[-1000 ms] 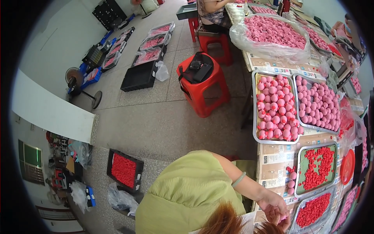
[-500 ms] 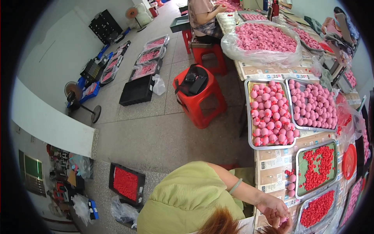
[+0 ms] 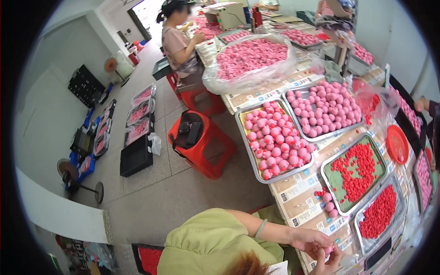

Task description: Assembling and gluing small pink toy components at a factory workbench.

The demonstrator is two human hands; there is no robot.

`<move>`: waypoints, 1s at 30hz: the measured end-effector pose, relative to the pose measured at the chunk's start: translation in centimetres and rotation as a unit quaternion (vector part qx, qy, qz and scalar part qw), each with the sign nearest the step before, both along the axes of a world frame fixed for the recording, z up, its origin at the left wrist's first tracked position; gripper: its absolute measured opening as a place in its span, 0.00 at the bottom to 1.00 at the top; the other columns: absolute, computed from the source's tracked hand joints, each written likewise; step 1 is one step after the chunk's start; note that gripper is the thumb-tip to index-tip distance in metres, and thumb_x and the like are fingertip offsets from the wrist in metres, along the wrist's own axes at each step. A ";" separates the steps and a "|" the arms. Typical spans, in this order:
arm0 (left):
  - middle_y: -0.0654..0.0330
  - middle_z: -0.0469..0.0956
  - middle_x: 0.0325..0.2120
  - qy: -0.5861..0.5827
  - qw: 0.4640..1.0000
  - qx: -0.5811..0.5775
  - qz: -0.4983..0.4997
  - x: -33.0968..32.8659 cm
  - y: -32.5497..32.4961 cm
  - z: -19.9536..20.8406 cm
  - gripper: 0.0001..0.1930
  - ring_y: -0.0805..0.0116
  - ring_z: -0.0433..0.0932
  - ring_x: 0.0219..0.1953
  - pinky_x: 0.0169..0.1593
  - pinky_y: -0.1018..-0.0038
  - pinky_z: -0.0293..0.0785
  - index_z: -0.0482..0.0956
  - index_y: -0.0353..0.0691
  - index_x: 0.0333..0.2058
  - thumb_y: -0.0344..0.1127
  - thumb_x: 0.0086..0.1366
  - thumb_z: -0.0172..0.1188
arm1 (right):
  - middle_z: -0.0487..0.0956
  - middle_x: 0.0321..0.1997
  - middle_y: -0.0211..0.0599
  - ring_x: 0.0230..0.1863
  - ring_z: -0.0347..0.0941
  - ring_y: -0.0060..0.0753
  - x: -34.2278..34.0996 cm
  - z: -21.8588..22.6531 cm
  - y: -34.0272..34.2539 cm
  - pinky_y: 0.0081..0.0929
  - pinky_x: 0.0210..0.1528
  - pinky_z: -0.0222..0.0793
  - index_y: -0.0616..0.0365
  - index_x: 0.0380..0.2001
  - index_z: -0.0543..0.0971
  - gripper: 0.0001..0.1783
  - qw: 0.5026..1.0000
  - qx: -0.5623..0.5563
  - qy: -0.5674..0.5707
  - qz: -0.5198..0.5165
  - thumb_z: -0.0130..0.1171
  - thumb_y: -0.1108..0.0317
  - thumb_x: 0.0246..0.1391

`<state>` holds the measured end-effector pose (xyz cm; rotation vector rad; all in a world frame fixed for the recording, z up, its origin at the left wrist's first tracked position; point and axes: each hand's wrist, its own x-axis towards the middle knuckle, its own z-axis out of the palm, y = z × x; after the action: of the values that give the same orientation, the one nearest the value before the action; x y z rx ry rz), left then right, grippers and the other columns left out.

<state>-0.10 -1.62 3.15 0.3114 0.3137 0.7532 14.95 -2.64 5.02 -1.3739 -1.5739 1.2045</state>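
Over the near edge of the table, my left hand (image 3: 310,240) and my right hand (image 3: 333,261) meet fingertip to fingertip. Pinched between them is a small pink ball (image 3: 328,250), mostly covered by the fingers. A few loose pink balls (image 3: 329,206) lie on the table just beyond my hands, beside a little cluster of small red pieces (image 3: 320,193). To their right is a green-bottomed metal tray (image 3: 326,176) with red pieces scattered in it. A second, plastic-lined tray (image 3: 361,229) nearby holds a heap of the same red pieces.
Farther along stand two metal trays of pink balls, one with red parts attached (image 3: 255,167), one plain (image 3: 293,112). Behind them is a big plastic bag (image 3: 211,82) of pink pieces. A red stool (image 3: 215,158) stands left of the table; a co-worker (image 3: 181,46) sits beyond. A red lid (image 3: 397,144) lies right.
My view has swung to the right, so the table sits farther left in the picture. Both hands stay together at the pink ball, with more of the right hand's fingers showing.
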 end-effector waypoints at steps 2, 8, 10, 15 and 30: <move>0.69 0.69 0.25 -0.024 1.000 0.004 -0.008 0.7 0.0 -0.1 0.11 0.78 0.70 0.29 0.36 0.78 0.70 0.68 0.44 0.35 0.42 0.57 0.49 | 0.70 0.35 0.38 0.37 0.64 0.27 0.4 0.4 -0.2 0.22 0.44 0.59 0.66 0.37 0.69 0.17 1.000 -0.010 0.023 -0.006 0.59 0.73 0.42; 0.68 0.68 0.27 -0.061 0.997 0.011 -0.041 1.4 0.5 -0.4 0.13 0.77 0.68 0.33 0.39 0.77 0.67 0.69 0.41 0.38 0.39 0.55 0.53 | 0.71 0.38 0.41 0.41 0.66 0.33 1.5 -0.7 -0.4 0.27 0.46 0.61 0.64 0.39 0.68 0.19 0.993 0.113 -0.029 0.016 0.57 0.74 0.39; 0.66 0.69 0.29 -0.041 0.999 -0.002 -0.015 0.4 0.5 -0.2 0.16 0.76 0.69 0.34 0.39 0.76 0.69 0.67 0.38 0.43 0.35 0.55 0.52 | 0.72 0.36 0.40 0.39 0.67 0.34 0.6 -0.8 0.1 0.27 0.44 0.61 0.63 0.35 0.71 0.20 0.992 0.098 -0.083 0.003 0.61 0.74 0.33; 0.62 0.69 0.32 -0.026 0.998 -0.058 0.010 -1.0 0.9 -2.4 0.13 0.75 0.70 0.37 0.43 0.75 0.68 0.66 0.37 0.38 0.37 0.57 0.51 | 0.72 0.35 0.40 0.39 0.68 0.34 -1.5 0.0 2.1 0.26 0.44 0.61 0.63 0.34 0.71 0.20 0.991 0.122 -0.039 0.034 0.60 0.75 0.31; 0.58 0.67 0.39 0.307 0.905 0.237 0.173 0.5 0.9 0.5 0.24 0.70 0.67 0.44 0.47 0.75 0.65 0.62 0.34 0.46 0.21 0.48 0.56 | 0.64 0.46 0.40 0.46 0.63 0.29 -0.2 -1.8 1.0 0.24 0.45 0.60 0.63 0.43 0.67 0.22 0.972 0.050 0.223 -0.051 0.54 0.80 0.39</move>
<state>0.36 -0.69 3.68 0.9821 0.7994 1.0720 14.74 -1.60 3.27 -1.0175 -1.2145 1.2469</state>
